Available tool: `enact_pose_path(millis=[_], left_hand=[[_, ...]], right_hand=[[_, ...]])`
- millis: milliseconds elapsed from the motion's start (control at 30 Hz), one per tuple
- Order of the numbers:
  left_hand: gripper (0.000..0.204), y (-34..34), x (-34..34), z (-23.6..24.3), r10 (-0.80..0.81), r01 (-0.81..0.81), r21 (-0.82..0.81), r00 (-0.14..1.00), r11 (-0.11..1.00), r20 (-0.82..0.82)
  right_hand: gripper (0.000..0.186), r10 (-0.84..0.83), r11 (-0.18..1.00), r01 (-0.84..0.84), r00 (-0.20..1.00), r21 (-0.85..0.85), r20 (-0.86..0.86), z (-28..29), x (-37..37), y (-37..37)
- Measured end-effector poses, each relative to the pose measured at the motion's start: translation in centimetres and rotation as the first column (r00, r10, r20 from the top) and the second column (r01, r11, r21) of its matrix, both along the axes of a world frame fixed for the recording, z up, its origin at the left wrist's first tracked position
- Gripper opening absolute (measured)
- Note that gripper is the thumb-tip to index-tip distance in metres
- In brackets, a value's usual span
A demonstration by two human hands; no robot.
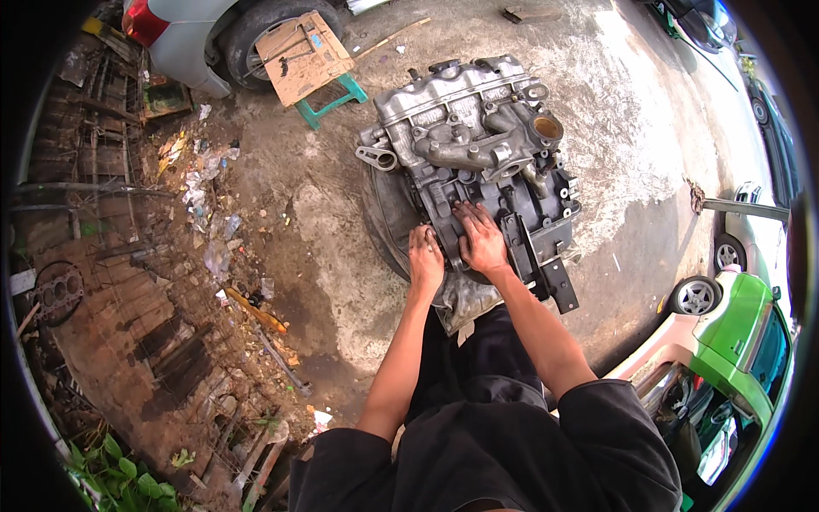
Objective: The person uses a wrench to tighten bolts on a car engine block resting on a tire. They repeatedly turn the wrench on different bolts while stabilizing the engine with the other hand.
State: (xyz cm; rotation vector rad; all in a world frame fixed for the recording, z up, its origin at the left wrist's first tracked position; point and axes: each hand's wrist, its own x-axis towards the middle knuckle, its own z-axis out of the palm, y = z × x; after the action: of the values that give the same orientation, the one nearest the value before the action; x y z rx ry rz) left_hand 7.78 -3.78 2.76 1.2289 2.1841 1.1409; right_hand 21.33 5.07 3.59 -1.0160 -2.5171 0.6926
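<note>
A large grey metal car engine stands in front of me, with a cast manifold on its upper side. My left hand is at the left edge of the dark engine block, its fingers bent and closed over that edge. Whatever lies under those fingertips is hidden. My right hand rests on the block just to the right, fingers stretched forward and thumb apart. Dark smudges mark the fingers of both hands. A black metal bracket sticks out from the engine to the right of my right hand.
Beneath the engine's left side lies a tyre. A green-legged stool with a wooden board stands ahead, by a parked car's wheel. Litter and scrap wood cover the left ground. A green car is at right.
</note>
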Motion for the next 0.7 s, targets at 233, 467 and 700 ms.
enact_pose_path(millis=[233,467,700], left_hand=[[0.028,-1.5,-0.2,0.3,0.011,0.001,-0.063,0.982,0.998,0.190],[0.047,-2.0,-0.3,0.9,0.035,-0.021,-0.056,0.966,0.998,0.258],[0.033,-2.6,-2.6,2.2,0.135,-0.126,-0.049,0.918,0.991,0.373]], right_hand=[[0.058,0.004,1.000,-0.004,1.000,-0.001,-0.030,-0.1,0.1,0.0],[0.057,0.003,1.000,-0.003,1.000,0.003,-0.022,-0.2,0.2,-0.1],[0.057,0.004,1.000,-0.004,1.000,0.003,-0.004,-0.3,0.2,-0.1]])
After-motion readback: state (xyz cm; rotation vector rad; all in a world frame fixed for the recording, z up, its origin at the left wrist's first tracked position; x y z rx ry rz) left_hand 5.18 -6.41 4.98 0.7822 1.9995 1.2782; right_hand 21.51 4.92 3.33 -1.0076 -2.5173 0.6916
